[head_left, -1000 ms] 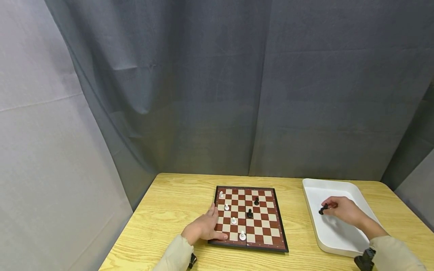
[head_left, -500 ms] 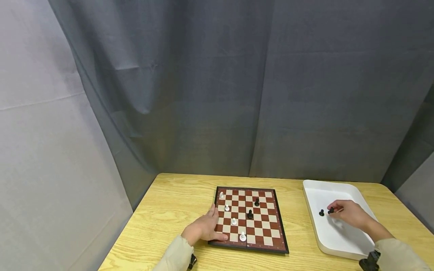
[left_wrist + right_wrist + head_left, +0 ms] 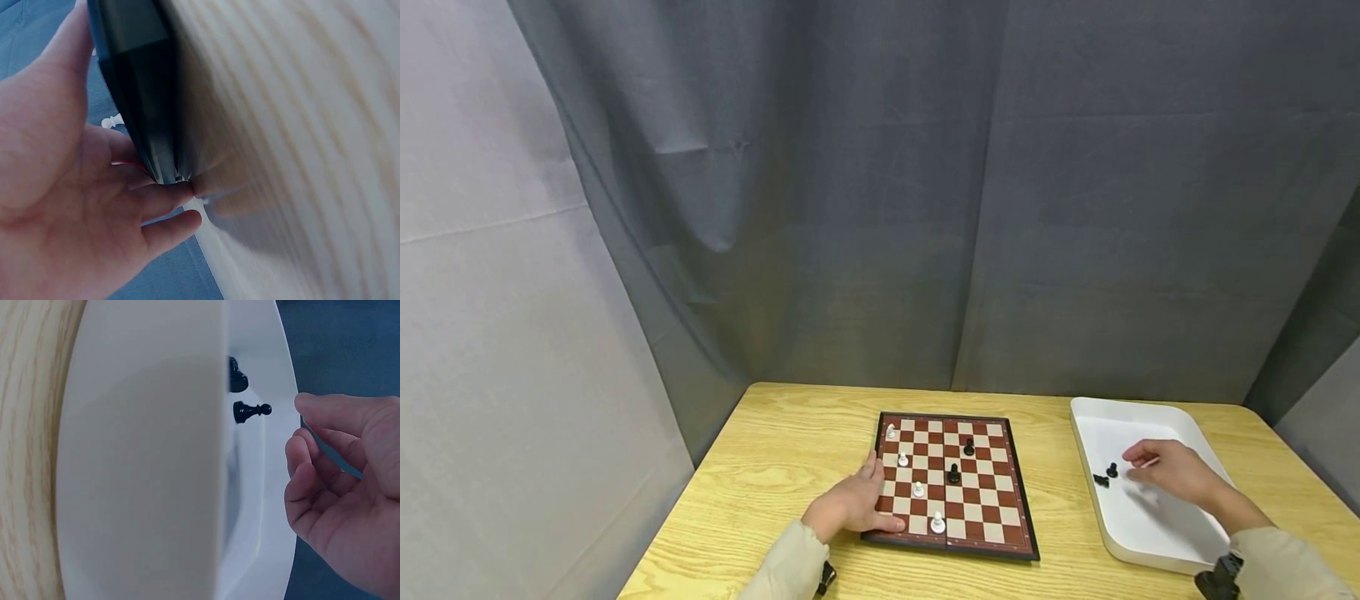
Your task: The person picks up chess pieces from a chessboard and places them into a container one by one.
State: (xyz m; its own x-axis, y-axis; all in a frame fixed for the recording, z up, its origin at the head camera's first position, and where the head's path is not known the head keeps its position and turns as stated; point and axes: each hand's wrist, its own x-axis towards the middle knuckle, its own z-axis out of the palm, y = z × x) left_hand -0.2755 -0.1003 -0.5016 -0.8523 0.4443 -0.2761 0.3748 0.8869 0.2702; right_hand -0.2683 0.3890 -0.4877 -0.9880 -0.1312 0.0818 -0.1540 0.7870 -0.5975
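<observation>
My left hand (image 3: pixel 852 498) rests at the left edge of the chessboard (image 3: pixel 992 515), thumb over the near corner and fingers along the side. In the left wrist view its fingers look mostly straight against the dark board edge (image 3: pixel 140 94). My right hand (image 3: pixel 1172 473) hovers over the white tray (image 3: pixel 1157 546), fingers loosely bent, holding nothing. Just left of its fingertips a black pawn (image 3: pixel 1112 470) stands upright in the tray. Beside it another black chess piece (image 3: pixel 1101 481) lies on its side; the right wrist view shows this piece (image 3: pixel 237 376) partly hidden by the tray wall.
Several white pawns (image 3: pixel 918 489) stand in a diagonal line on the board's left half. Two black pieces, one nearer (image 3: pixel 953 474) and one farther (image 3: pixel 969 447), stand on its right half. The wooden table (image 3: pixel 805 417) ends at a grey curtain (image 3: pixel 865 250).
My right hand has drawn slightly right from the pawn and let go of a black piece, which now lies left of the pawn in the tray. The left hand has stayed put.
</observation>
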